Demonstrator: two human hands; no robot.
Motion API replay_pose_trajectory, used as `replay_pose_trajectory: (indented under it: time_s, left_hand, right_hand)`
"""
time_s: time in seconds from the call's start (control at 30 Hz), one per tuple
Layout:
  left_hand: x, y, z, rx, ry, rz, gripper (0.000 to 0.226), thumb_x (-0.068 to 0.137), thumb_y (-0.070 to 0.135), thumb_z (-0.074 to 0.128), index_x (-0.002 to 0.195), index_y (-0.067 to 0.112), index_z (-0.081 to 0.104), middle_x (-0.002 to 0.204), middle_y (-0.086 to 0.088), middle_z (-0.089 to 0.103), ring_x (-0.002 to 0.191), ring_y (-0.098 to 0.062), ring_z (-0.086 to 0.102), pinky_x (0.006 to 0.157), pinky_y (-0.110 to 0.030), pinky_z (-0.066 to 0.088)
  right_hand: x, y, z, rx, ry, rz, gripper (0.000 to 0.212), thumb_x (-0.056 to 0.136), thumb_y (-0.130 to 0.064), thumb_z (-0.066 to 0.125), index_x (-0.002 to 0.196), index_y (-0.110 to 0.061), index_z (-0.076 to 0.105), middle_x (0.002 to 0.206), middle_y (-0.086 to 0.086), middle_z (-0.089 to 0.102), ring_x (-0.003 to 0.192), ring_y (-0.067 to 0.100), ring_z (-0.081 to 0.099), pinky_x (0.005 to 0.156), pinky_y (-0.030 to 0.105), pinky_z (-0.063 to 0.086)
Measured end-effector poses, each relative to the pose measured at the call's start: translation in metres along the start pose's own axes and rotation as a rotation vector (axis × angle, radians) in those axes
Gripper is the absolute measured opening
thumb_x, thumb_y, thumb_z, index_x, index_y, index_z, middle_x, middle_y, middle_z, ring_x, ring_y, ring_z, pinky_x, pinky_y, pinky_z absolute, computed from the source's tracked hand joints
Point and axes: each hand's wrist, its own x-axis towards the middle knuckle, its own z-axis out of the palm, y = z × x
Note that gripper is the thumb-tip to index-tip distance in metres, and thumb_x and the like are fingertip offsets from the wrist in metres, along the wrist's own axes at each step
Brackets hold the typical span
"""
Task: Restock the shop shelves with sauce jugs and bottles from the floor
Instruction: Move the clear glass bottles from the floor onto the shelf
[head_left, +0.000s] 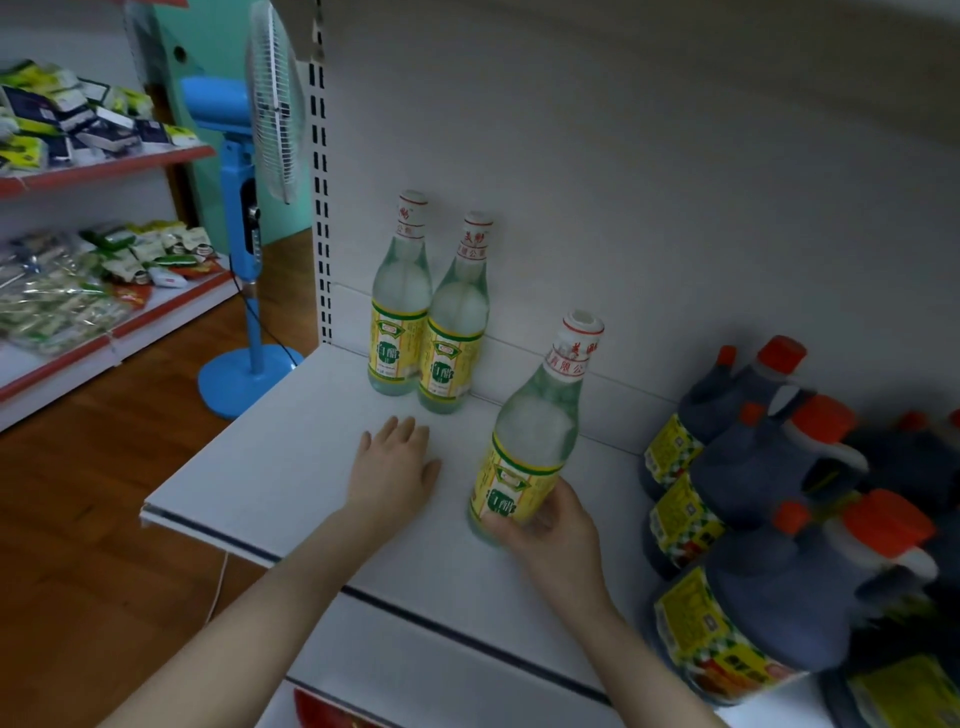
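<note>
Bottle (524, 441): we grip its base in our right hand (556, 525), upright on the shelf (291, 467).
Left hand (392, 467): we rest it flat, fingers straight, just beside the bottle.

1 view, worn on the person's head, looks forward and steeply down onto the white shelf (270, 467) from close by. Both forearms enter at the bottom edge. The left hand (392, 470) and right hand (558, 530) sit mid-frame. The bottle (530, 447) in the right fingers shows its label print. Beyond the fingertips rises the back panel (675, 182), and left of them lies the floor (93, 519).
</note>
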Motion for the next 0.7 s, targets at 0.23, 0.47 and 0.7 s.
replay_pose_trajectory:
  time_s: [0.23,0.47,0.7]
  left_hand:
    - [-0.033,-0.016,0.014,0.091,-0.069,0.045,0.097,0.061,0.063,-0.013,0.143,0.029,0.028,0.156,0.0,0.016,0.144,-0.024,0.01,0.112,-0.05,0.012]
    - [-0.033,-0.018,0.018,0.061,-0.022,0.044,0.093,0.064,0.064,-0.009,0.141,0.03,0.031,0.155,0.0,0.02,0.144,-0.024,0.012,0.112,-0.05,0.011]
    - [-0.033,-0.018,0.018,0.055,0.009,0.05,0.09,0.066,0.063,-0.007,0.139,0.029,0.034,0.154,0.0,0.023,0.143,-0.025,0.015,0.111,-0.049,0.013]
  right_hand:
    - [0.041,-0.004,0.017,-0.009,0.11,0.0,0.041,0.063,-0.002,0.081,0.091,-0.021,0.059,0.091,-0.003,0.069,0.085,0.015,0.066,0.079,0.028,0.052]
    - [0.096,-0.007,0.035,-0.045,0.158,0.012,0.043,0.064,-0.007,0.081,0.101,-0.012,0.059,0.095,0.004,0.066,0.089,0.021,0.064,0.08,0.034,0.05]
    - [0.125,-0.003,0.033,-0.054,0.088,0.01,0.049,0.068,-0.006,0.079,0.108,-0.012,0.052,0.104,0.005,0.064,0.093,0.021,0.061,0.086,0.038,0.05]
